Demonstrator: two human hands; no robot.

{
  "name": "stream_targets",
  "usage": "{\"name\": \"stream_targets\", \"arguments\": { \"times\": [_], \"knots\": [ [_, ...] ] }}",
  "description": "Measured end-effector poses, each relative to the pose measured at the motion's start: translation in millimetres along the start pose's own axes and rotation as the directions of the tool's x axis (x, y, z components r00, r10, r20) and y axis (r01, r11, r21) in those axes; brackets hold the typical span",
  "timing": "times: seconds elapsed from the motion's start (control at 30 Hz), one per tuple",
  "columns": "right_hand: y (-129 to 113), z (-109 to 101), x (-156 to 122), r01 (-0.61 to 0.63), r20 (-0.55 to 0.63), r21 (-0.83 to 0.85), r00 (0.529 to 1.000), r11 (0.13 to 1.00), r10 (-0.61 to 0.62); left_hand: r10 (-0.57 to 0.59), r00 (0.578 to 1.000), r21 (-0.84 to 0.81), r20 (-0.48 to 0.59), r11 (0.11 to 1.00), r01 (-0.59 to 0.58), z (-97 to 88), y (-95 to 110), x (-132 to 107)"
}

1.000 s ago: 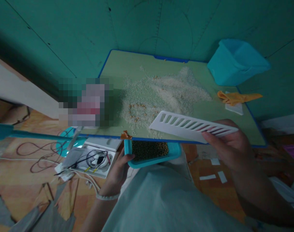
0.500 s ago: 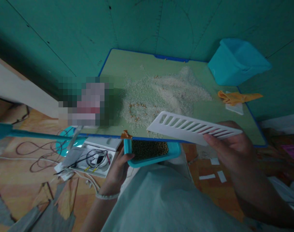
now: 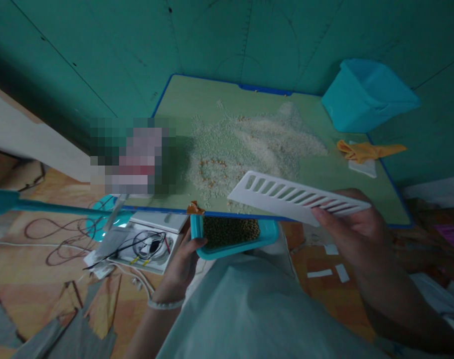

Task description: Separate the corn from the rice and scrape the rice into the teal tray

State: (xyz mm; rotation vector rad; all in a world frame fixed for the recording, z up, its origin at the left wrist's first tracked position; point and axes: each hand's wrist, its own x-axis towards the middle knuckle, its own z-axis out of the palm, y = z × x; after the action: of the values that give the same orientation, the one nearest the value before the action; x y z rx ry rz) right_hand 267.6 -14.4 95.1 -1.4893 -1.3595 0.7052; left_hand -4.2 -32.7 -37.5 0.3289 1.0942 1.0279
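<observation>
My right hand grips the right end of a white slotted plastic strip, thumb on its near side. The strip slants over the table's front edge, its far left end close to the scattered grains. With my left hand I hold the left end of a turquoise plastic box, just under that edge and against my front. Small dark green beans fill most of the box, with paler beans at its right. White rice-like grains lie spread over the green tabletop, with several orange-tan beans among them.
A turquoise bin stands at the back right, near an orange cloth. A crumpled brown wrapper sits on the front edge. A blurred-out object is at the left. Below lie cables and paper scraps.
The slotted strip and my right hand have shifted very slightly, the strip's right end a little to the left. My left hand and the box stay in place.
</observation>
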Motion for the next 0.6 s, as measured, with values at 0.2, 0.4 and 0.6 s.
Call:
{"name": "stream_targets", "arguments": {
  "times": [0.2, 0.4, 0.6],
  "knots": [
    [11.1, -5.0, 3.0, 0.058, 0.049, -0.045, 0.997, 0.997, -0.056, 0.021, 0.999, 0.000, 0.040, 1.000, -0.021, -1.9, -0.9, 1.1],
    [6.1, -3.3, 0.0, 0.025, 0.027, -0.027, 0.999, 0.999, -0.024, 0.056, 0.995, 0.003, 0.083, 0.998, -0.056, -3.0, -1.7, 2.8],
    [3.7, -0.5, -0.2, 0.030, 0.066, -0.036, 0.997, 0.999, -0.028, 0.027, 0.997, -0.002, 0.068, 1.000, -0.027, 1.7, 0.5, 1.7]
  ]
}}
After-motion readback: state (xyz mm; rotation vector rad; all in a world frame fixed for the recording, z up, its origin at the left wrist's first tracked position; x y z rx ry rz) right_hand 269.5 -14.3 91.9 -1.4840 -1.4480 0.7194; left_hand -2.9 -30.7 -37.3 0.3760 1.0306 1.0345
